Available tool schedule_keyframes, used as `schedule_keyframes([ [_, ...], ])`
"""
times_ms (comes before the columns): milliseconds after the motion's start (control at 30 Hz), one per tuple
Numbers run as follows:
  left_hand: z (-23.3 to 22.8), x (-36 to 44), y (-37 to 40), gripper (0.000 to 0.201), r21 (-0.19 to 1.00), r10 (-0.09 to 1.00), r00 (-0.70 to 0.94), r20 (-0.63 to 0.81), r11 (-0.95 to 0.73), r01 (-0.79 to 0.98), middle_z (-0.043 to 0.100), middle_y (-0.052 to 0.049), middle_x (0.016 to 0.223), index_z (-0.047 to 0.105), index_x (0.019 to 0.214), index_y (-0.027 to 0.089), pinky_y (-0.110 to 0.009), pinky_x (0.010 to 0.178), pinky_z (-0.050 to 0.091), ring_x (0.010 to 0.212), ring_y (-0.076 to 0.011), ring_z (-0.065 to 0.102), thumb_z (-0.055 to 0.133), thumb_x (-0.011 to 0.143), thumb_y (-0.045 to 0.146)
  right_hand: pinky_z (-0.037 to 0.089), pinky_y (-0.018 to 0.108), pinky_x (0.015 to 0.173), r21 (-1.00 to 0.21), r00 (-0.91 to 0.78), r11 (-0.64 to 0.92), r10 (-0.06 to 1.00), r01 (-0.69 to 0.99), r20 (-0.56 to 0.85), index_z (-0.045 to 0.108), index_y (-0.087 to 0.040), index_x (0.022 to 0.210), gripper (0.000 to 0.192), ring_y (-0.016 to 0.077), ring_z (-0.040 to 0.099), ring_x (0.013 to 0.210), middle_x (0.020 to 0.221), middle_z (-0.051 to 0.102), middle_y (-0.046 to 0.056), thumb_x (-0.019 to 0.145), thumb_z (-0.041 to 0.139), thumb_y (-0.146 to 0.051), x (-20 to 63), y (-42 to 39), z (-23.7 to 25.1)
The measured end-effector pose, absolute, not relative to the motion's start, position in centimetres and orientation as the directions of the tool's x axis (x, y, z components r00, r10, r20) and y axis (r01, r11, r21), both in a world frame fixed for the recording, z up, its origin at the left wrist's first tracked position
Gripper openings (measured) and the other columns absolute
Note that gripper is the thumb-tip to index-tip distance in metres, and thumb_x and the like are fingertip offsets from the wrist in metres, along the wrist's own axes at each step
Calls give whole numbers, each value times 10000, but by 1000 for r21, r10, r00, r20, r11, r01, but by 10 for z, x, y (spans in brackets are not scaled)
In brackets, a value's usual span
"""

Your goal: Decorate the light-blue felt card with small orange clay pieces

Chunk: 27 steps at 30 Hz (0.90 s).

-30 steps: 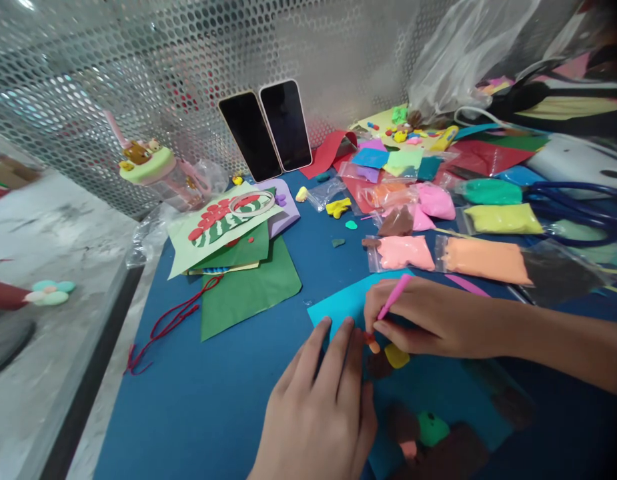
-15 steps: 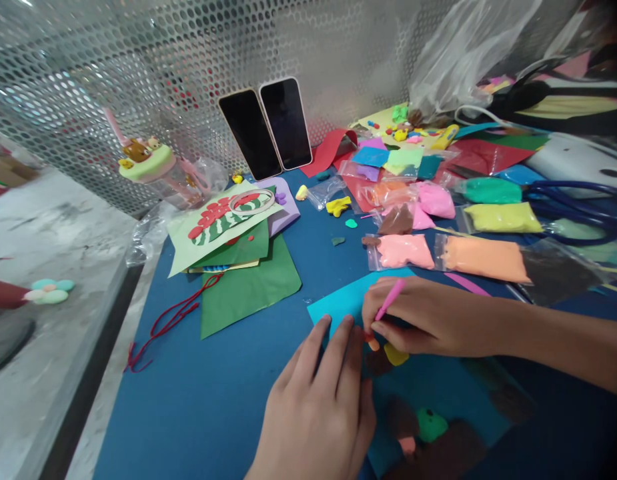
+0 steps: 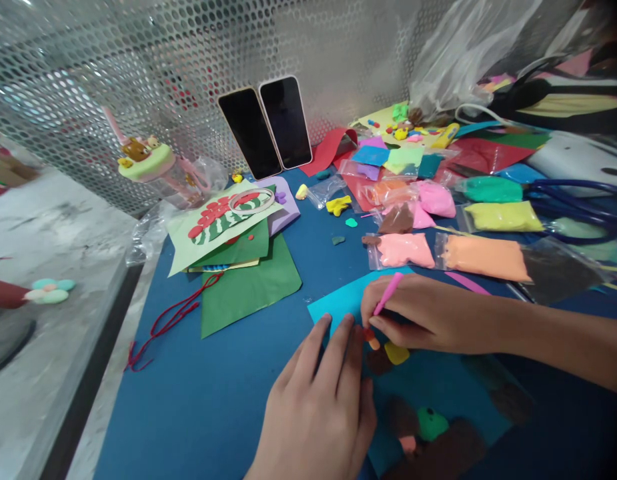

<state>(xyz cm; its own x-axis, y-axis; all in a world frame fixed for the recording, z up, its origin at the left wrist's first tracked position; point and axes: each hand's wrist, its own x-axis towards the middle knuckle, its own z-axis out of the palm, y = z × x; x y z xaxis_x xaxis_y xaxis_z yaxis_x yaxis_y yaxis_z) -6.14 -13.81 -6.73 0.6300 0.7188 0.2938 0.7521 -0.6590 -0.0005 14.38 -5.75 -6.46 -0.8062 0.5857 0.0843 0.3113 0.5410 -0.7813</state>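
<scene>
A pink pen-like clay tool [image 3: 389, 293] is pinched in the fingers of my right hand [image 3: 413, 313]; its lower tip is hidden by the fingers. Under both hands lies a blue paper sheet [image 3: 338, 299] with clay shapes on it. Fingers outstretched, my left hand [image 3: 318, 393] rests flat on the sheet's left part. Close to the right fingertips are a small orange clay piece [image 3: 372, 340], a yellow clay piece [image 3: 397, 353] and a brown clay piece [image 3: 378, 361]. Lower on the sheet, in shadow, sit a green clay piece [image 3: 432, 424] and a brown clay mass [image 3: 443, 453].
Bags of pink clay [image 3: 405, 250] and orange clay [image 3: 485, 258] lie beyond my right hand. Two phones [image 3: 287, 123] lean on the perforated metal panel [image 3: 348, 73]. Left are green papers [image 3: 248, 293], a red cord [image 3: 175, 310] and a lidded cup [image 3: 148, 163].
My right hand has shifted very slightly, and the pink tool's upper end has moved a little up and left. My left hand stays in place on the sheet.
</scene>
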Motion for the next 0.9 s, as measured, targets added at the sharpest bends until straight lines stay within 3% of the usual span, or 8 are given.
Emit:
schedule_keyframes([
  [900,-68,-62,-138,377,14,717,629,301,-663,749,595,-46,1297,612,1205,114,-347,860,588,1185,-260,571,412,901,213,441,247,665,-786,-802,521,595,332,56,534,-185,847,164,138,574,713,808,627,27,953,415,-223,144,-61,-59],
])
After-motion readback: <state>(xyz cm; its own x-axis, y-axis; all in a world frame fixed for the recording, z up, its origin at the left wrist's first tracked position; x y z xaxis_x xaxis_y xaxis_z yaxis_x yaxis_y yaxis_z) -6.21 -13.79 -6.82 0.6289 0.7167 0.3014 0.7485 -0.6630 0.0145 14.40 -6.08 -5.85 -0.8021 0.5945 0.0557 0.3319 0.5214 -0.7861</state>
